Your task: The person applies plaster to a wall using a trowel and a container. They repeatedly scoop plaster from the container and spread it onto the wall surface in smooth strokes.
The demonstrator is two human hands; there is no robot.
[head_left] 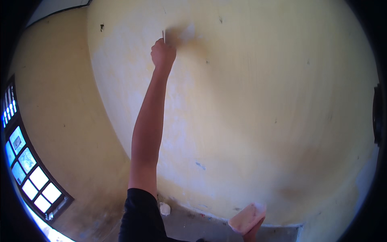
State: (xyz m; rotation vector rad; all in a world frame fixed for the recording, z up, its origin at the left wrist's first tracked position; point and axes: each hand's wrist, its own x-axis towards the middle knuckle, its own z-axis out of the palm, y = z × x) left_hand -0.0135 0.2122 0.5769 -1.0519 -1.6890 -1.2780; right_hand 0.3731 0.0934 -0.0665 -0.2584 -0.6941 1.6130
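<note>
My left arm reaches far up the wall. My left hand [163, 54] is closed round a thin, pale, flat tool [164, 36], seen nearly edge-on against the wall, so its kind is unclear. A whitish patch [188, 32] shows on the wall just right of it, next to the hand's dark shadow. Low at the right, my right hand [251, 234] holds a pinkish flat slab [244, 219] from beneath. White material [260, 208] lies at the slab's upper right corner. Most of that hand is cut off by the lower edge.
The yellowish wall [262, 101] carries pale patches and small dark marks. A side wall [56, 80] meets it at the left, with a dark-framed window [34, 169]. On the grey floor [189, 226], a whitish lump or bag [165, 209] sits near the wall's foot.
</note>
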